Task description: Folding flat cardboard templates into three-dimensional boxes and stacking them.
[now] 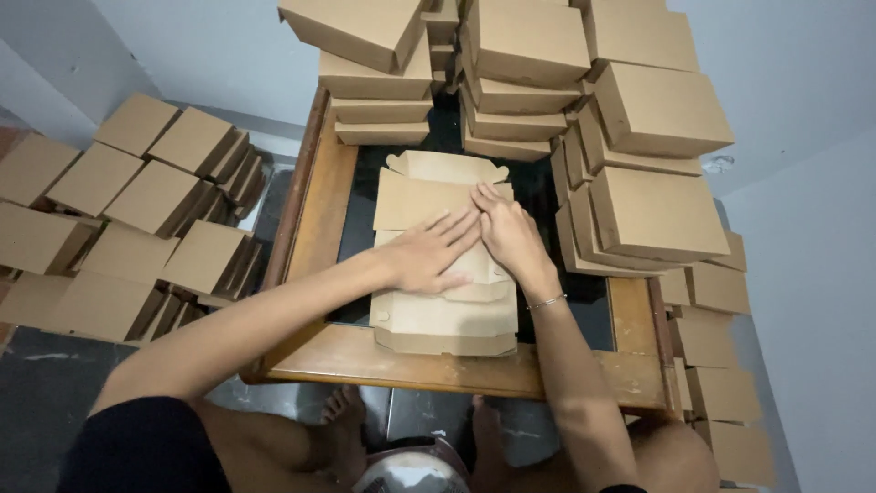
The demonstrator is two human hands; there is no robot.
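Observation:
A stack of flat brown cardboard box blanks (444, 319) lies on the small wooden table (429, 370) with a dark glass top. My left hand (427, 256) presses flat on the top blank, fingers spread toward the right. My right hand (509, 233) presses beside it, fingers pointing up-left onto a folded flap (415, 196). The two hands touch at the fingertips. A thin bracelet sits on my right wrist.
Folded brown boxes are piled at the table's far side (383, 73) and right side (652, 210). More finished boxes lie on the floor at the left (137, 201) and lower right (721, 383). My bare feet rest under the table's near edge.

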